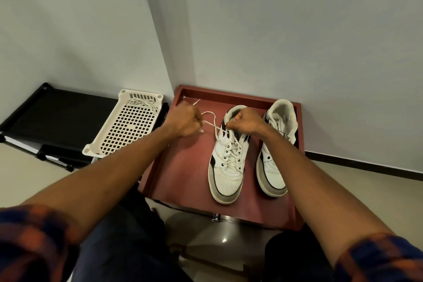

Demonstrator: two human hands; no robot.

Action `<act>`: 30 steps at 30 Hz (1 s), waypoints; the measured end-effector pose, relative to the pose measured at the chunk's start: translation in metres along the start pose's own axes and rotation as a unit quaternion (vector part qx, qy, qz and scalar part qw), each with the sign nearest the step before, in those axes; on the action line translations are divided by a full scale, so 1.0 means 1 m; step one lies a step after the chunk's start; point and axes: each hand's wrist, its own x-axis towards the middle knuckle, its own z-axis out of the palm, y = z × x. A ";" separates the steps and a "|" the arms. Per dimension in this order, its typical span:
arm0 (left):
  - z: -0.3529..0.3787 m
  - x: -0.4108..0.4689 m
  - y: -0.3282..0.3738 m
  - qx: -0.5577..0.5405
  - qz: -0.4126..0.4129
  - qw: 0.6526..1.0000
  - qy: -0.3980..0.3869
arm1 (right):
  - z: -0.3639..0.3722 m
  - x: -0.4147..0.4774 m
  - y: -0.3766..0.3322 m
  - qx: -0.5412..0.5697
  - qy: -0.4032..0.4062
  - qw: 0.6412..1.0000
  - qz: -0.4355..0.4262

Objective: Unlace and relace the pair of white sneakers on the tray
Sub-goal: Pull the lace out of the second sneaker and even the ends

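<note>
Two white sneakers with black and grey panels stand side by side on a dark red tray (183, 174), toes toward me. The left sneaker (227, 167) has a white lace (211, 119) threaded through its eyelets. My left hand (185, 121) grips one lace end out to the left of the shoe, the strand running taut back to the top eyelets. My right hand (246, 122) pinches the lace at the top of the left sneaker's tongue. The right sneaker (274, 162) lies partly under my right forearm, and no lace shows in its visible eyelets.
A cream perforated plastic basket (124, 126) left of the tray holds a loose white lace (143, 103). It rests on a black rack (57, 119). Grey walls meet in a corner behind the tray. My knees in dark trousers sit below the tray's near edge.
</note>
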 end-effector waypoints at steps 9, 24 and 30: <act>0.001 0.008 0.006 0.027 -0.035 0.998 0.037 | 0.001 -0.002 0.002 0.019 0.009 1.000 0.011; 0.066 -0.039 0.023 -0.270 -0.097 0.958 -0.017 | 0.009 0.006 0.005 -0.016 0.041 0.999 0.023; 0.083 -0.033 0.049 -0.364 -0.178 0.914 0.011 | 0.010 0.006 0.006 -0.013 0.043 0.999 0.022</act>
